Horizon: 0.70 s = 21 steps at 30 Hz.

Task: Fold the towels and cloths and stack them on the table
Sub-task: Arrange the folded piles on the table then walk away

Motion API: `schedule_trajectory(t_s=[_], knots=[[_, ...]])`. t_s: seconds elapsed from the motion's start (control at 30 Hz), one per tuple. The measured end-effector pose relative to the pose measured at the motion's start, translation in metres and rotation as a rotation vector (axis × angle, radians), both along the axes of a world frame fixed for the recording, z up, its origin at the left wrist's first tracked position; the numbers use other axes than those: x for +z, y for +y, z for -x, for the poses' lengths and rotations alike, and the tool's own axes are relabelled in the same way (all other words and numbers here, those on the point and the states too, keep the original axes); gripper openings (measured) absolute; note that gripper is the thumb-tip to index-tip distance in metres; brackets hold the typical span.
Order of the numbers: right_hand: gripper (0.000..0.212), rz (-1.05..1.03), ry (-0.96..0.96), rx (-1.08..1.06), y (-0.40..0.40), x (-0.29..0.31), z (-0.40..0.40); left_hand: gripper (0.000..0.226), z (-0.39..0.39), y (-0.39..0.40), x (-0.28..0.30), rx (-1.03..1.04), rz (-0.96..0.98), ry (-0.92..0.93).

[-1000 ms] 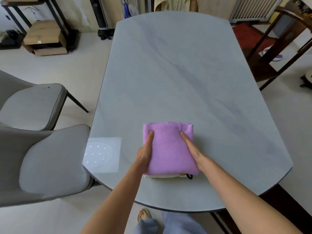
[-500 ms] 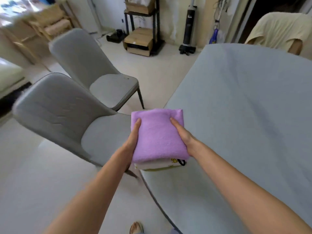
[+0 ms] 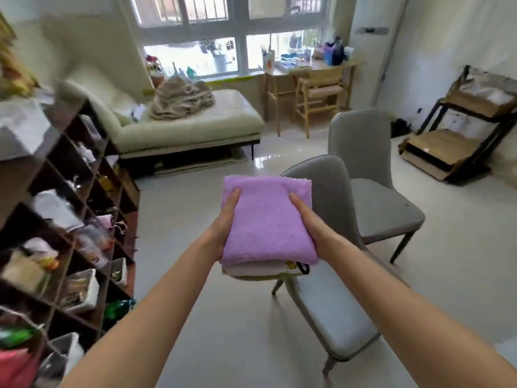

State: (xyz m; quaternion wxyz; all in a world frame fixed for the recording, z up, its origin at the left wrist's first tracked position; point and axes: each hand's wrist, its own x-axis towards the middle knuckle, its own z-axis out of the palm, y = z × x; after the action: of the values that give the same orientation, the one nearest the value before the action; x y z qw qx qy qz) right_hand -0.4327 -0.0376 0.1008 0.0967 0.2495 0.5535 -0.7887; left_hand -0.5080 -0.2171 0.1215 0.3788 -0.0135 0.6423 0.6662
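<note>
Your left hand [image 3: 223,228] and right hand [image 3: 310,222] grasp a small stack of folded cloths from either side, thumbs laid flat on top and the remaining fingers hidden beneath. You hold the stack in the air before you, above the floor [image 3: 223,317] and just in front of the nearer grey chair [image 3: 333,309]; it rests on nothing but your hands.

The top piece is a lilac towel [image 3: 267,219], fluffy, folded into a thick rectangle, with a scalloped far edge. Under it, at the near edge, a pale cloth [image 3: 257,270] shows, with a yellow print and a black loop at its right corner.

To your left a dark shelf unit [image 3: 58,208] of slanted cubbies holds bags, packets and white baskets; their contents are too blurred to name. At the far right a black rack [image 3: 472,130] carries flat cardboard boxes.

A second grey chair [image 3: 372,186] stands behind the first. Beyond, a cream daybed [image 3: 195,127] bears a heaped beige blanket [image 3: 181,99] beneath a wide window [image 3: 232,35]. A wooden desk [image 3: 310,71] with cluttered items and a wooden chair stands at the window's right.
</note>
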Motion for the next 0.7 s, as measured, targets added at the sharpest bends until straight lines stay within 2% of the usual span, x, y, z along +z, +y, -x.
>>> schedule_trajectory(t_s=[0.27, 0.4, 0.47, 0.6, 0.7], knots=[[0.061, 0.004, 0.096, 0.287, -0.182, 0.025, 0.203, 0.056, 0.159, -0.19, 0.027, 0.285, 0.078, 0.06], [0.057, 0.006, 0.104, 0.368, -0.225, 0.028, 0.29, 0.062, 0.236, -0.242, 0.03, 0.346, 0.096, 0.056], [0.065, 0.01, 0.086, 0.43, -0.237, 0.023, 0.333, 0.057, 0.272, -0.26, 0.028, 0.38, 0.125, 0.041], [0.067, 0.024, 0.108, 0.545, -0.267, 0.024, 0.443, 0.085, 0.366, -0.292, 0.031, 0.5, 0.17, 0.107], [0.064, 0.002, 0.119, 0.666, -0.286, 0.035, 0.531, 0.072, 0.439, -0.313, 0.038, 0.62, 0.159, 0.158]])
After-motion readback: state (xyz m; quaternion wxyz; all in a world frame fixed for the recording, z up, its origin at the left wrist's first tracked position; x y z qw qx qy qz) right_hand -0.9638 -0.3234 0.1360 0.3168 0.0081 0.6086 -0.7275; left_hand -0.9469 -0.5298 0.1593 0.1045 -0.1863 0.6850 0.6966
